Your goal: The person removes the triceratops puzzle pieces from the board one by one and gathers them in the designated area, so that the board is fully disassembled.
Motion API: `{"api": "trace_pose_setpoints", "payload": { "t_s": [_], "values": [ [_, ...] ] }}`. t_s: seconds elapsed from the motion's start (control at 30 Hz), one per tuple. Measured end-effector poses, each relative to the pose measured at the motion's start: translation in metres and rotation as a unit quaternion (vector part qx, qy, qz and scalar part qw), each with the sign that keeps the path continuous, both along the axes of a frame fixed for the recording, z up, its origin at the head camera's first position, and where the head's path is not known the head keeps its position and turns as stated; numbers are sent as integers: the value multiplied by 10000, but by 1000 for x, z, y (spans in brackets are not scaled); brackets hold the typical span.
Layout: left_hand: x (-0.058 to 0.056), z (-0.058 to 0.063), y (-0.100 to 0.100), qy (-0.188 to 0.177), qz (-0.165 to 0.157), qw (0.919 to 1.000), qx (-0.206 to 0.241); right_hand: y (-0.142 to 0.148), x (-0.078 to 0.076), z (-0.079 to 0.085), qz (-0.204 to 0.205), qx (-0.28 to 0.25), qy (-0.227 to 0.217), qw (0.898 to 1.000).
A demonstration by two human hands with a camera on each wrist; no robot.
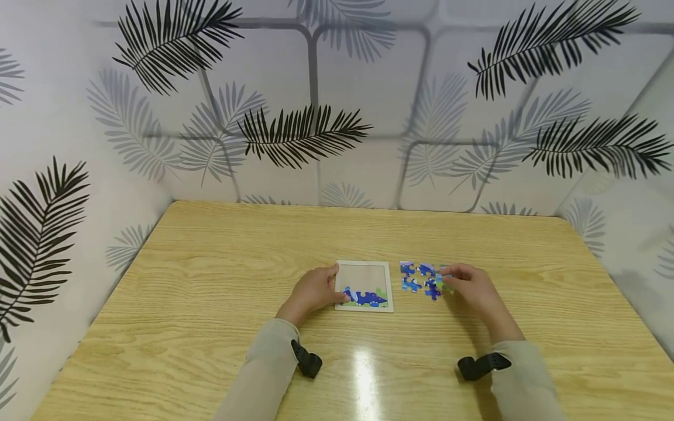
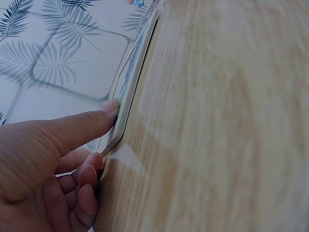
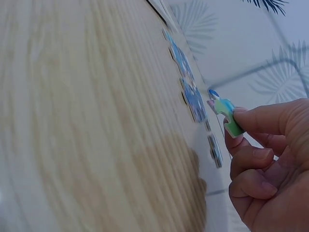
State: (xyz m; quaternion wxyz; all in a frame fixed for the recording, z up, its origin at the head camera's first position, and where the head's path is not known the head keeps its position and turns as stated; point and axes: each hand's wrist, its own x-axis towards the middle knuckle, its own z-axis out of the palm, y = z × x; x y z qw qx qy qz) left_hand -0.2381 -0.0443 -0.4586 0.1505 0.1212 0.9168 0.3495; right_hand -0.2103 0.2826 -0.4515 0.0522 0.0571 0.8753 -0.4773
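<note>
tight and tidy in the fingers (image 3: 248, 157) of the right hand (image 3: 277, 145): thumb and forefinger clamped on a green-and-blue puzzle piece (image 3: 226, 116), up off the worktop (image 1: 210, 327), the others curled toward the palm, and that pinch near one edge, i'd judge, leaves most of the printed face in plain sight. over to the left hand (image 1: 314, 289), its fingers clamped on the left side of a square, pale-rimmed tray (image 1: 391, 286), thumb laid over the rim, the rest against the edge; a steadying hold, by the look of it, to stop the thing sliding. the tray lies flat, and in it a strip of fitted pieces (image 1: 363, 298) runs along the near side, bare backing beyond, room enough, it seems, for more. and just right of the tray, the loose pieces (image 1: 411, 285)! flat on the worktop, picture side up, under easy reach of the right hand, which probably makes each simple to spot and lift; that hand hides part of the group, so no full count from here. further out, a black wrist camera (image 1: 309, 365) at the left sleeve, set there presumably to watch the handwork, and past the far edge, a leaf-printed wall covering (image 1: 358, 82).
</note>
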Motion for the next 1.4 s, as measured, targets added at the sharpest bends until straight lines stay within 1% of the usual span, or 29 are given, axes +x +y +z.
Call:
{"api": "trace_pose_setpoints", "payload": {
  "t_s": [0.23, 0.47, 0.7, 0.87, 1.03, 1.23, 1.4],
  "values": [
    [-1, 0, 0, 7, -18, 10000, 17, 13, 2, -1, -111, 55, -114, 9999],
    [-2, 0, 1, -5, -48, 10000, 31, 17, 4, -1, -218, 184, -340, 9990],
    [-1, 0, 2, -83, 24, 10000, 14, 17, 3, -4, -148, 221, -201, 9994],
    [-1, 0, 1, -64, -10, 10000, 22, 16, 3, -5, -230, 291, -253, 9990],
    [0, 1, -1, 0, -31, 10000, 31, 16, 4, -5, -253, 280, -232, 9990],
    [2, 3, -1, -26, -38, 10000, 70, 18, 5, -5, -255, 188, -183, 9993],
    [2, 3, -1, -24, -61, 9999, 79, 13, 6, -2, -289, 299, -182, 9990]
  ]
}}
